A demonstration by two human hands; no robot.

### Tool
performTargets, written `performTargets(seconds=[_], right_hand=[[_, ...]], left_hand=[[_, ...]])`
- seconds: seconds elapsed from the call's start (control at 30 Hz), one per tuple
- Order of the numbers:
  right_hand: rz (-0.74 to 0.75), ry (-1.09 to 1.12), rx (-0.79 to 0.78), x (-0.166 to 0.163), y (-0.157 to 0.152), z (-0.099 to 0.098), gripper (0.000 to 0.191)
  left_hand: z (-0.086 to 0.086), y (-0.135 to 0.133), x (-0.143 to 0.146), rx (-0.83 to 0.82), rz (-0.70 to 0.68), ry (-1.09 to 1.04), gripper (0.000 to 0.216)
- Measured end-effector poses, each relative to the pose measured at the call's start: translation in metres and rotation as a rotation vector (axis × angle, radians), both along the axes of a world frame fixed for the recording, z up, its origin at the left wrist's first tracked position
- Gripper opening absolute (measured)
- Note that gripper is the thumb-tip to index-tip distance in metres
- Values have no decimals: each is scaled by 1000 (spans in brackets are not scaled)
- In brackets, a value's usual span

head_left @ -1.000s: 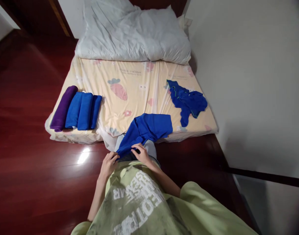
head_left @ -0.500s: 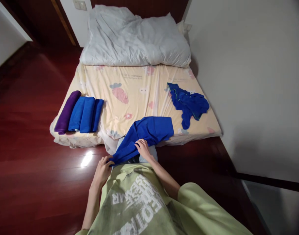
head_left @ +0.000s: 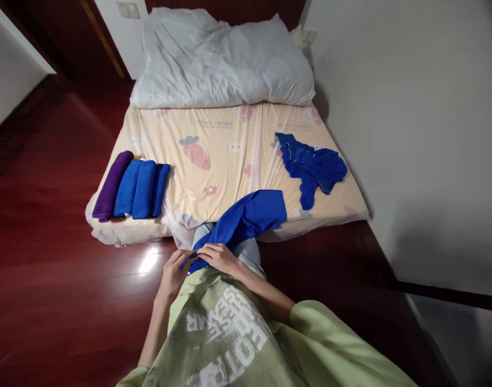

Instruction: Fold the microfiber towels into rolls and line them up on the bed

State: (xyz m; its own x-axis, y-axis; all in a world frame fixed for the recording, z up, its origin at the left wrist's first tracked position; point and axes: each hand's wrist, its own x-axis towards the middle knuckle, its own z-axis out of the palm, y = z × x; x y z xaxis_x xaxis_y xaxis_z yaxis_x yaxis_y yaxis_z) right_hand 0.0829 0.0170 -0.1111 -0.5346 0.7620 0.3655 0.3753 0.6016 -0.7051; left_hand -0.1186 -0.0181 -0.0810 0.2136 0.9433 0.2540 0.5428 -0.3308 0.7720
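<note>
A blue towel (head_left: 246, 215) stretches from the front edge of the bed down over my lap, its far end lying on the sheet. At its near end, my left hand (head_left: 176, 271) pinches the cloth by an edge or corner. Close beside it, my right hand (head_left: 218, 258) also has its fingers closed on the towel, and the two hands' fingertips nearly meet. The exact fold of cloth between the fingers is hard to make out.
Rolled towels, one purple (head_left: 112, 188) and several blue (head_left: 143, 189), lie at the bed's left front. A crumpled blue cloth with green edging (head_left: 312, 164) lies on the right. A grey-white quilt (head_left: 225, 64) is heaped at the back. A wall (head_left: 423, 134) borders the bed's right side.
My right hand has moved left and nearer to me along the towel, up to my left hand. The towel's near part has bunched narrower, while its far end stays on the bed.
</note>
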Motion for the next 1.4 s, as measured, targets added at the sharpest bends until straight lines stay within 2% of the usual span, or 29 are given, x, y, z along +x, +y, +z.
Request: performTargets(seconds=[0.13, 0.23, 0.43, 0.53, 0.63, 0.7, 0.8, 0.87, 0.97, 1.2, 1.3, 1.4], right_hand=[[44, 62, -42, 12, 5, 1, 17], [60, 39, -55, 24, 14, -2, 17], [-133, -48, -104, 68, 48, -24, 50], [-272, -100, -125, 101, 65, -38, 65], [-405, -176, -141, 144, 74, -47, 71], [-482, -228, -150, 175, 75, -50, 68], [-580, -282, -151, 222, 70, -51, 53], [-610, -303, -148, 248, 63, -50, 45], [-628, -332, -148, 278, 49, -51, 42], [-750, -309, -224, 316, 30, -52, 32], [-773, -256, -273, 329, 38, -43, 25], [-773, -211, -250, 343, 56, -21, 24]], left_hand=[[8, -10, -12, 102, 50, -17, 22], [16, -20, -23, 173, 145, -43, 20], [40, -30, -47, 327, 280, -103, 11], [49, -30, -64, 417, 393, -102, 6], [51, -31, -83, 415, 551, -91, 6], [49, -32, -94, 383, 655, -90, 12], [45, -33, -105, 356, 749, -102, 17], [41, -31, -110, 340, 768, -109, 18], [35, -26, -116, 292, 763, -107, 20], [24, -1, -127, 166, 730, -213, 30], [27, 19, -133, 164, 693, -268, 32], [37, 49, -137, 179, 647, -264, 35]])
